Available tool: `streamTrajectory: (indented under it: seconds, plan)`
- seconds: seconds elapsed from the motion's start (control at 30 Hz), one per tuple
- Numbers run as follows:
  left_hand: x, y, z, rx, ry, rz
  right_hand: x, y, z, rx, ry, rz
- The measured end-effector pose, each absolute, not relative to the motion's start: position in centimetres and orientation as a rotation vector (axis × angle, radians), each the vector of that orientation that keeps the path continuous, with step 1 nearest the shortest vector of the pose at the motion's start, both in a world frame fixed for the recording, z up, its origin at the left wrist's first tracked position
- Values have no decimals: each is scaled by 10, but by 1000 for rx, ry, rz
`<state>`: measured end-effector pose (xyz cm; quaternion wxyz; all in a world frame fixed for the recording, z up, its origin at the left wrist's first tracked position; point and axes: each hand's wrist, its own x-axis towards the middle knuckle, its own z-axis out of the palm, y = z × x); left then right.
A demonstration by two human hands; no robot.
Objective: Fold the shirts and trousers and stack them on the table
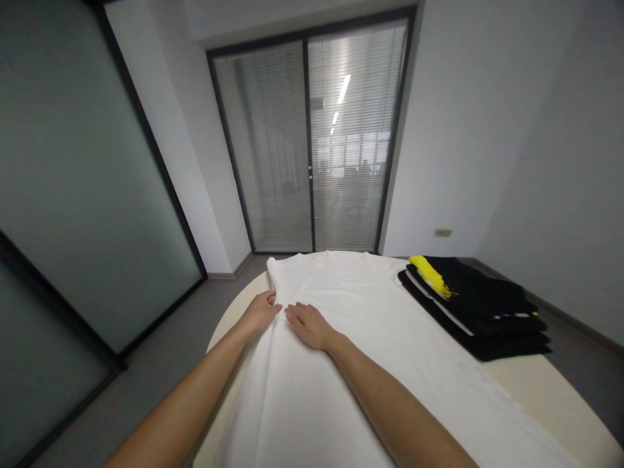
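A white garment [361, 325] lies spread flat across a round beige table [546, 390]. My left hand [260, 311] rests at the garment's left edge, fingers curled on the cloth near a fold. My right hand [308, 323] lies flat on the cloth just beside it, fingers stretched toward the left. The two hands almost touch.
A stack of folded black garments [480, 309] with a yellow patch sits on the table's right side. Glass doors with blinds [312, 143] stand behind the table, a frosted glass wall [73, 195] on the left, grey floor below.
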<state>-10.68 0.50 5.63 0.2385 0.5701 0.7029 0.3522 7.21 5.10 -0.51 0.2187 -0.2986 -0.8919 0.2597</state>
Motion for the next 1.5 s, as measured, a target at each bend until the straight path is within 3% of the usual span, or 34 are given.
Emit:
streamTrajectory:
  seconds: [0.2,0.43,0.8,1.07,1.3,1.5]
  plan:
    - [-70,11,43,1562,1907,1037,70,69,-10,-786,-1972,1101]
    - [-49,-2,27,1642,1961,872,71,82,-21,-855,-1878,1210]
    - [-39,-49,62,1850,2032,265,67,90,-32,-863,-1936,1007]
    - [-32,-69,88,1899,1607,-224,74,92,-26,-912,-1915,1026]
    - [-25,-73,79,1745,1254,-363,78,82,-18,-930,-1946,998]
    - [-10,-90,89,1743,1124,-566,83,70,-13,-893,-2133,749]
